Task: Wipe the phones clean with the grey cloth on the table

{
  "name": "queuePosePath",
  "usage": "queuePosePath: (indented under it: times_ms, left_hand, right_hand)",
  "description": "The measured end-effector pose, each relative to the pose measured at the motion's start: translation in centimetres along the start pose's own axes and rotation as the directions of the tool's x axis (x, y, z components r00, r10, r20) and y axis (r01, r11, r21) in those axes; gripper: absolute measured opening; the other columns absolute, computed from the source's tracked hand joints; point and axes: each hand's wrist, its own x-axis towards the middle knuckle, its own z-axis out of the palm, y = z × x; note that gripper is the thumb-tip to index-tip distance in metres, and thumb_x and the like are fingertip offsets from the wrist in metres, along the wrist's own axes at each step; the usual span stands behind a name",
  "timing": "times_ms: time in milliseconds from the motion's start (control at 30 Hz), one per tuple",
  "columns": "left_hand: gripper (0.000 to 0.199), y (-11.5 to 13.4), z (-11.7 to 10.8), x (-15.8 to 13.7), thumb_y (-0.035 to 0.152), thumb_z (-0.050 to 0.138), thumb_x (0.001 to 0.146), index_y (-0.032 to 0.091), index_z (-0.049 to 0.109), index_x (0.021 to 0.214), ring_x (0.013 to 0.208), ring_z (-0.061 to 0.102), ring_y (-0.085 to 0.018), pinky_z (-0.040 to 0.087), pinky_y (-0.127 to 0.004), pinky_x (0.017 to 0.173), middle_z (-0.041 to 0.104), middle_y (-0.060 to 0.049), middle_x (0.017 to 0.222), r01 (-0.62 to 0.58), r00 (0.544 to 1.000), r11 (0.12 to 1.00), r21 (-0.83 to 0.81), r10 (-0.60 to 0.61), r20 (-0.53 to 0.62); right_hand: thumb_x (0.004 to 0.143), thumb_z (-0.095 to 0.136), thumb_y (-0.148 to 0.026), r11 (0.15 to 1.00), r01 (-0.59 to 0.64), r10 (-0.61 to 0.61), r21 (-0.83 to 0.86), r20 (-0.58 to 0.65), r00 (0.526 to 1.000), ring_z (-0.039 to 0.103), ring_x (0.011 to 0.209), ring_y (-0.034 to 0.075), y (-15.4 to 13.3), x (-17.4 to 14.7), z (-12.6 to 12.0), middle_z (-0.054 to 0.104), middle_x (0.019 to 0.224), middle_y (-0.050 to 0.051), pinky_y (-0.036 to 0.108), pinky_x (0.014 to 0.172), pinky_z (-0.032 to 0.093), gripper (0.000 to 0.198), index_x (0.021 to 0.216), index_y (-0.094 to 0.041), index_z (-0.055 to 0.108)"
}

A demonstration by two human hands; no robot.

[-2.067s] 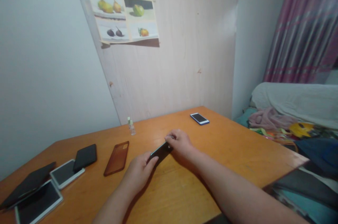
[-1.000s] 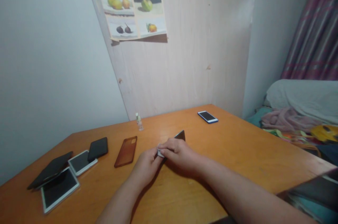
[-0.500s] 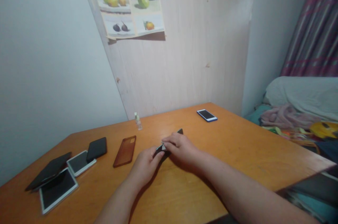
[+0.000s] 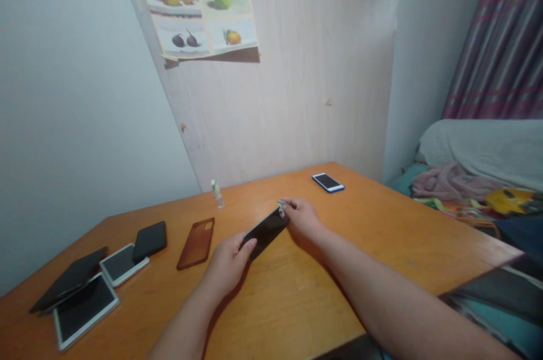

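My left hand [image 4: 229, 261] grips the near left end of a dark smartphone [image 4: 266, 232], thumb on its face and fingers behind. The phone is held tilted just above the table. At its far right end, my right hand [image 4: 303, 217] is closed on a small, crumpled pale cloth [image 4: 281, 210] against the phone's edge; whether it is fabric or paper I cannot tell. A brown translucent phone case [image 4: 196, 243] lies left of my left hand. Behind it stands a small clear spray bottle [image 4: 218, 195] with a pale green label.
On the wooden table [image 4: 288, 315] at left lie a black case [image 4: 150, 240], a small white-framed tablet [image 4: 124, 264], a larger one [image 4: 87, 309] and a dark folding cover [image 4: 72, 278]. A blue-edged phone [image 4: 328, 182] lies at the back right, near the wall.
My right hand has slid with the pale cloth from the phone's middle to its far right end, uncovering the dark face. The view has shifted slightly; my left hand keeps its grip.
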Motion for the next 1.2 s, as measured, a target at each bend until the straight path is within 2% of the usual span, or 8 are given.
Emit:
queuePosePath:
  times_ms: [233,433,633,800,933,1000,1100,1200]
  left_hand:
    - [0.038,-1.5,0.0,0.4,0.053,0.056,0.088,0.017,0.062,0.079,0.064,0.053,-0.017,0.037,-0.024,0.060,0.059,0.000,0.068,0.079,0.996,0.971,-0.228,-0.085,-0.020]
    - [0.039,-0.6,-0.2,0.2,0.054,0.060,0.087,0.016,0.063,0.082,0.061,0.050,-0.014,0.036,-0.023,0.058,0.058,0.001,0.067,0.114,0.993,0.926,-0.360,-0.107,0.039]
    - [0.041,0.4,-1.0,0.2,0.056,0.065,0.083,0.015,0.064,0.086,0.060,0.051,-0.012,0.038,-0.022,0.058,0.061,0.001,0.069,0.160,0.972,0.849,-0.504,-0.224,-0.067]
    - [0.039,1.0,-1.3,0.1,0.049,0.073,0.080,0.013,0.065,0.090,0.055,0.054,-0.009,0.042,-0.020,0.055,0.063,0.001,0.067,0.226,0.953,0.697,-0.681,-0.303,0.007]
    - [0.030,1.7,-1.1,0.0,0.036,0.078,0.080,0.013,0.064,0.094,0.053,0.058,-0.008,0.046,-0.016,0.051,0.064,0.000,0.068,0.269,0.926,0.472,-0.839,-0.365,0.092]
    - [0.025,2.0,-1.2,-0.1,0.029,0.077,0.082,0.013,0.064,0.096,0.053,0.060,-0.008,0.048,-0.015,0.050,0.065,-0.001,0.069,0.277,0.918,0.390,-0.878,-0.379,0.121]
    - [0.018,2.3,-1.3,-0.2,0.024,0.074,0.085,0.013,0.063,0.095,0.053,0.063,-0.008,0.051,-0.015,0.049,0.066,-0.002,0.070,0.282,0.916,0.335,-0.899,-0.374,0.148]
    - [0.016,2.4,-1.3,-0.2,0.021,0.072,0.087,0.013,0.063,0.098,0.054,0.064,-0.008,0.052,-0.014,0.049,0.067,-0.002,0.072,0.295,0.917,0.321,-0.900,-0.360,0.173]
  right_hand:
    - [0.067,0.069,-0.023,0.990,-0.136,0.137,0.022,-0.049,0.989,0.047,0.044,0.012,0.8,0.0,-0.2,0.052,0.042,-0.001,0.024,0.047,0.035,0.018,0.054,-0.018,0.059]
    - [0.069,0.066,-0.023,0.990,-0.124,0.127,0.074,-0.048,0.991,0.051,0.052,0.011,-0.8,0.7,-0.9,0.059,0.054,0.000,0.023,0.051,0.038,0.009,0.063,-0.016,0.065]
    - [0.064,0.072,-0.021,0.973,-0.190,0.192,0.135,-0.007,0.981,0.047,0.045,0.010,-0.8,0.1,-0.5,0.056,0.047,0.000,0.022,0.044,0.033,0.017,0.054,-0.016,0.060]
    - [0.067,0.074,-0.024,0.942,-0.192,0.190,0.277,0.036,0.981,0.044,0.044,0.007,-1.3,-0.6,0.0,0.056,0.050,-0.001,0.018,0.040,0.030,0.016,0.062,-0.015,0.063]
    - [0.074,0.072,-0.029,0.893,-0.168,0.152,0.418,0.071,0.986,0.052,0.053,0.008,-2.5,-0.7,0.0,0.063,0.065,0.002,0.017,0.045,0.040,0.015,0.076,-0.016,0.064]
    - [0.077,0.073,-0.031,0.874,-0.160,0.133,0.459,0.090,0.987,0.056,0.058,0.009,-3.1,-0.7,-0.1,0.065,0.069,0.003,0.018,0.049,0.046,0.017,0.077,-0.017,0.063]
    - [0.078,0.076,-0.034,0.830,-0.171,0.113,0.530,0.141,0.983,0.059,0.062,0.010,-3.9,-1.1,-0.1,0.067,0.074,0.003,0.019,0.054,0.050,0.022,0.078,-0.018,0.061]
    - [0.074,0.081,-0.036,0.794,-0.218,0.107,0.567,0.223,0.969,0.061,0.064,0.010,-4.4,-1.7,0.1,0.067,0.075,0.002,0.019,0.056,0.050,0.029,0.078,-0.018,0.059]
